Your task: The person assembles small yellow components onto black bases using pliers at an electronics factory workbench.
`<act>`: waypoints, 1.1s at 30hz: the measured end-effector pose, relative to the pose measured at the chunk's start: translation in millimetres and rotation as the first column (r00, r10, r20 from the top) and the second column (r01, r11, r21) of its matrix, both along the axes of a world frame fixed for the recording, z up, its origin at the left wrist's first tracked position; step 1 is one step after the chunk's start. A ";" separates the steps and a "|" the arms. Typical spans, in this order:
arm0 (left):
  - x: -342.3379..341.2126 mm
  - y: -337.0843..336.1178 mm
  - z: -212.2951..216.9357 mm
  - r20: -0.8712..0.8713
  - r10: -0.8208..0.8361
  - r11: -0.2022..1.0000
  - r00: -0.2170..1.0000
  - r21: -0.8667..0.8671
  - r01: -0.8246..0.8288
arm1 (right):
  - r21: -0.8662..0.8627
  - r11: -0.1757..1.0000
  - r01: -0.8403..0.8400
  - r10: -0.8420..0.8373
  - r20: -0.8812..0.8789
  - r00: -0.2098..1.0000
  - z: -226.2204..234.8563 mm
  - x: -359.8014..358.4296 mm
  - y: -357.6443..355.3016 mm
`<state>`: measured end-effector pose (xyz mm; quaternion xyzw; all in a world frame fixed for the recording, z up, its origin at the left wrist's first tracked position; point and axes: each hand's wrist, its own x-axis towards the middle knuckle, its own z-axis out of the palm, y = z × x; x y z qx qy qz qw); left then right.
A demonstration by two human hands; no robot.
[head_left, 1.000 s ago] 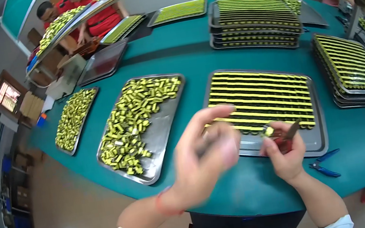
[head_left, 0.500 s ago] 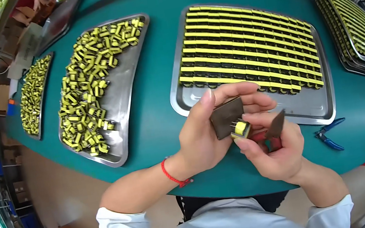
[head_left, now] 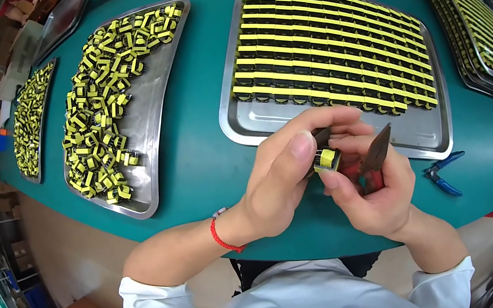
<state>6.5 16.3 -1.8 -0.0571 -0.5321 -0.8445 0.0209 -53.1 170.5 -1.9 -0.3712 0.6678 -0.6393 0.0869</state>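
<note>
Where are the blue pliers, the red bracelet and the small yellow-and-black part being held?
Blue pliers (head_left: 445, 183), head view: on the lower handle.
Red bracelet (head_left: 218, 239), head view: on the braided band.
Yellow-and-black part (head_left: 327, 157), head view: on its yellow side.

The left hand (head_left: 278, 181), blurred and held apart from the right hand (head_left: 375, 190) a second ago, has been brought up to it at lower centre. Its thumb, raised half a second ago, has been folded over the dark flat plate (head_left: 322, 136), now mostly hidden, and brought near the pins of the yellow-taped transformer (head_left: 327, 158). The view has been tipped downward: the tray of loose transformers (head_left: 148, 122) has been shifted upward, and more white shirt (head_left: 312, 301) has been revealed below.
</note>
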 end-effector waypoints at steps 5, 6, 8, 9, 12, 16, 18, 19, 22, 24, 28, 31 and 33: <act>-1.2 -0.5 0.5 -0.002 -0.001 1.000 1.000 -0.026 0.001 | 0.041 0.999 0.026 -0.025 -0.015 1.000 -2.8 -4.1 2.1; -1.8 0.3 -0.6 -0.003 0.005 1.000 1.000 -0.027 -0.005 | 0.062 0.998 0.027 -0.026 -0.014 1.000 -1.3 -4.7 2.4; -2.3 0.7 -0.7 -0.003 0.010 1.000 1.000 -0.029 -0.010 | 0.083 0.996 0.030 -0.029 -0.012 1.000 0.2 -5.5 2.3; -2.5 0.8 0.1 0.012 0.006 1.000 1.000 -0.015 -0.006 | 0.089 0.995 0.034 -0.031 -0.031 0.999 0.5 -5.9 2.3; -2.9 0.6 -2.8 0.020 0.013 1.000 1.000 -0.015 -0.013 | 0.120 0.992 0.035 -0.024 -0.093 0.995 2.7 -6.8 0.8; -2.7 1.0 -4.6 0.006 0.027 0.997 1.000 -0.067 -0.026 | 0.131 0.990 0.054 -0.038 -0.118 0.992 2.8 -3.8 0.0; -2.8 3.9 -5.7 0.004 0.048 0.995 0.999 -0.085 -0.048 | 0.139 0.990 0.039 -0.019 -0.143 0.990 1.4 -4.3 1.6; -2.6 5.0 -6.5 0.001 0.070 0.992 0.998 -0.103 -0.070 | 0.147 0.989 0.024 0.001 -0.167 0.986 0.8 -4.4 2.1; -4.0 4.8 -9.0 -0.010 0.089 0.986 0.996 -0.138 -0.090 | 0.153 0.986 0.063 -0.023 -0.256 0.966 -0.6 -4.8 0.8; -2.5 4.7 -8.3 0.020 0.093 0.991 0.995 -0.101 -0.091 | 0.184 0.982 0.044 0.002 -0.243 0.970 3.1 -6.5 1.3; -3.0 7.8 -9.9 0.099 0.113 0.993 0.989 -0.042 -0.110 | 0.235 0.971 0.033 0.013 -0.191 0.981 6.8 -6.5 -0.6; -4.7 9.7 -9.5 0.122 0.134 0.991 0.983 -0.029 -0.131 | 0.230 0.973 0.015 0.014 -0.124 0.992 3.4 -8.5 0.7; -6.2 9.6 -6.0 0.199 0.110 0.990 0.974 0.067 -0.125 | 0.195 0.981 0.006 0.020 -0.130 0.991 1.2 -10.9 -0.6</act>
